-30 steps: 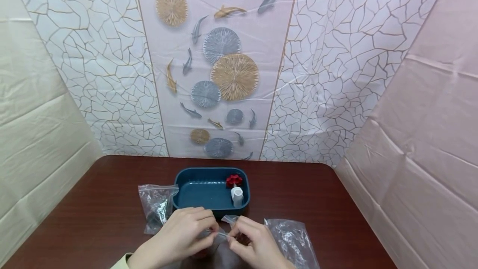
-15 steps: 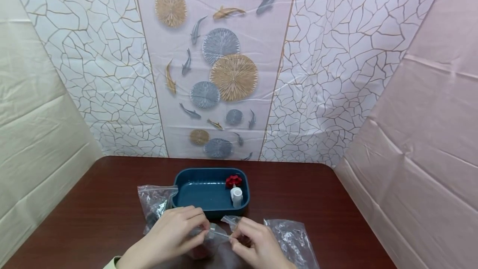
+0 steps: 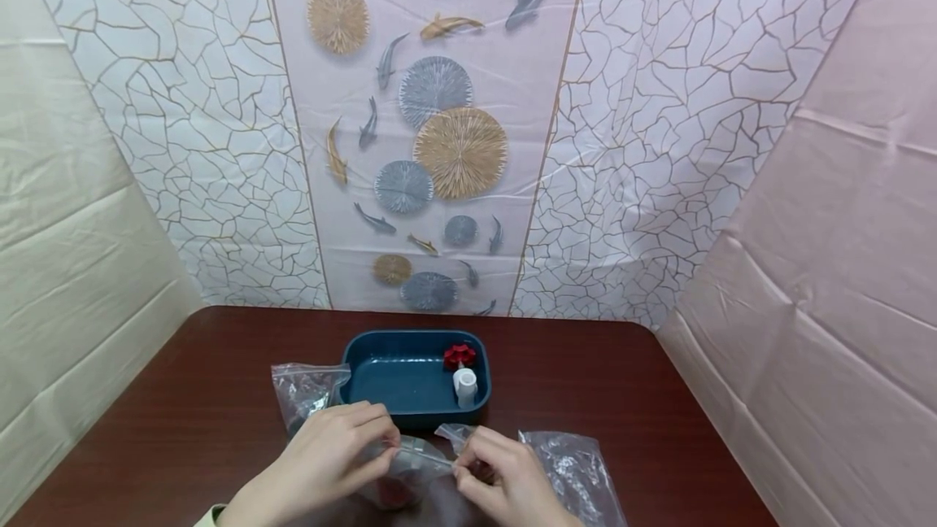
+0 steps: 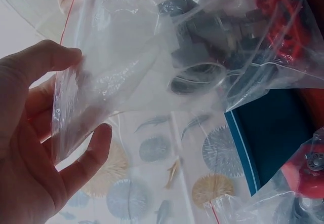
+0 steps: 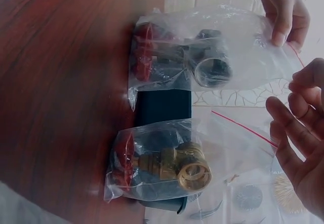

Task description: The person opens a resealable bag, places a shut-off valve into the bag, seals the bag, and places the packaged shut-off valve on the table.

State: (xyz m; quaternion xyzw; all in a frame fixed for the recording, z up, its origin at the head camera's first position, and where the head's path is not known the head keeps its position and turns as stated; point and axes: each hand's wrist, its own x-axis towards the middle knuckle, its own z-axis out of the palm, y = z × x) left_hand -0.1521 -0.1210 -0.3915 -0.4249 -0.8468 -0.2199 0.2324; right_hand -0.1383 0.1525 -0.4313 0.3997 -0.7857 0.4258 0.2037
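Observation:
My left hand (image 3: pixel 329 450) and right hand (image 3: pixel 505 474) pinch the two ends of the zip edge of a clear zip-lock bag (image 3: pixel 432 466). Its edge is stretched between the fingertips, with a red line along it in the left wrist view. Inside the bag hangs a grey metal valve (image 5: pixel 212 71) with a red handwheel (image 5: pixel 144 51). Below it in the right wrist view, another zip-lock bag (image 5: pixel 238 133) holds a brass valve (image 5: pixel 192 171) with a red handwheel (image 5: pixel 123 158). In the head view my right hand partly covers a bag corner (image 3: pixel 450 432).
Behind the hands stands a dark blue tray (image 3: pixel 395 411), holding a white plastic valve (image 3: pixel 465 387) with a red handwheel (image 3: pixel 459 356). Left of it lies a bag (image 3: pixel 303 389) with dark contents, partly behind my left hand. A crumpled clear bag (image 3: pixel 574 474) lies right on the brown table (image 3: pixel 659 429).
My left hand has slid left, away from the right hand, so a longer stretch of the bag's zip edge shows between them. The right hand has barely moved.

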